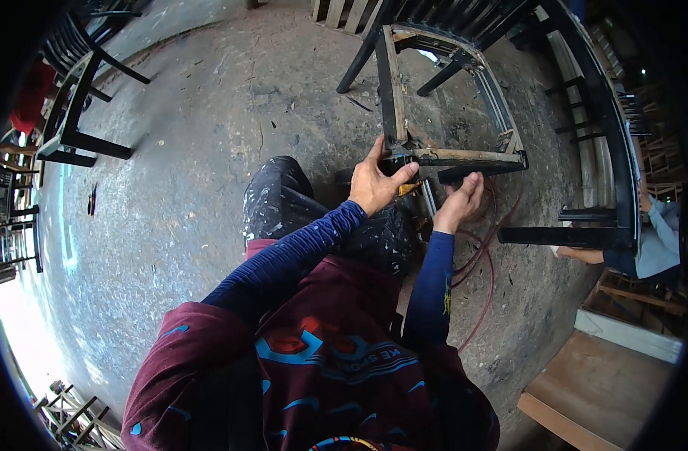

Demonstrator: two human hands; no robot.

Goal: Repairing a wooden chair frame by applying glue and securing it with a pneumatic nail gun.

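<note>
Before me stands a black wooden chair (390, 90) with an open seat frame of bare, worn wood. My left hand (378, 184) is closed around the frame's near left corner, its thumb stretched along the front rail (464, 156). Under that rail is a short black wooden piece (455, 174). My right hand (459, 203) has its fingers curled against this piece from below, palm turned up. Between my hands, a yellow part (409, 188) and a metal bar (429, 197) show below the rail; what they belong to is partly hidden.
Reddish hoses (485, 263) loop over the concrete floor (201, 143) at my right. More black chair frames stand left (77, 139) and right (569, 237). Pliers-like tool (93, 199) lies on the floor. Another person (656, 244) is at far right, beyond a brown board (584, 383).
</note>
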